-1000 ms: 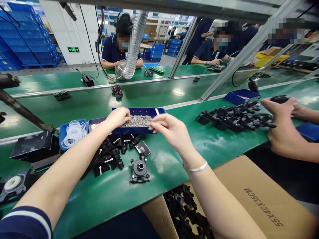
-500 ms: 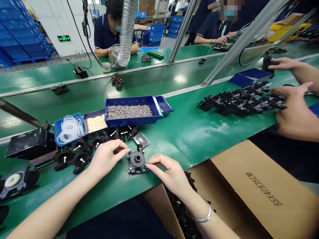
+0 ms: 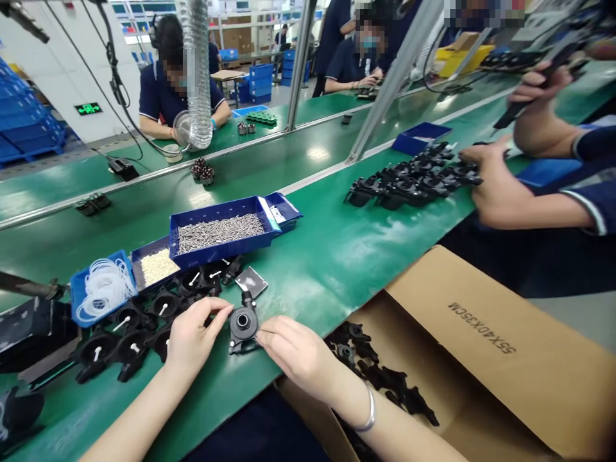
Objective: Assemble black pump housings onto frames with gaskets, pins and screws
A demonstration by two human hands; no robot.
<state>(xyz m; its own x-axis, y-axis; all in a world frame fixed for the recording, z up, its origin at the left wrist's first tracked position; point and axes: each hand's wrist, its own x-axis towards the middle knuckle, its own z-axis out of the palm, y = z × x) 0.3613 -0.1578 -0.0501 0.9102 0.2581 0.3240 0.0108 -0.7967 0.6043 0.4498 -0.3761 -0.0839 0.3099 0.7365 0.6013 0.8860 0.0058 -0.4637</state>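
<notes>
A round black pump housing (image 3: 243, 326) with a ringed centre hole and a ribbed spout lies on the green bench between my hands. At its upper left corner, my left hand (image 3: 195, 333) has thumb and forefinger pinched together; anything between them is too small to make out. The fingers of my right hand (image 3: 296, 350) are pressed together at the housing's right edge, hiding what they hold, if anything. Just behind the spout lies a small flat grey plate (image 3: 251, 282). To the left, several black housing parts (image 3: 129, 343) with white pins sit in rows.
Behind my hands stand a blue bin of metal screws (image 3: 219, 234), a tray of cream-coloured bits (image 3: 156, 266) and a blue tray of white rings (image 3: 106, 289). An open cardboard box (image 3: 476, 333) with black parts is below right. A co-worker's hand (image 3: 500, 183) is near black assemblies (image 3: 409, 179).
The view has shifted, moving the bench things left and slightly down. My right fingers have closed together against the housing's edge. The co-worker on the right now holds up a dark tool.
</notes>
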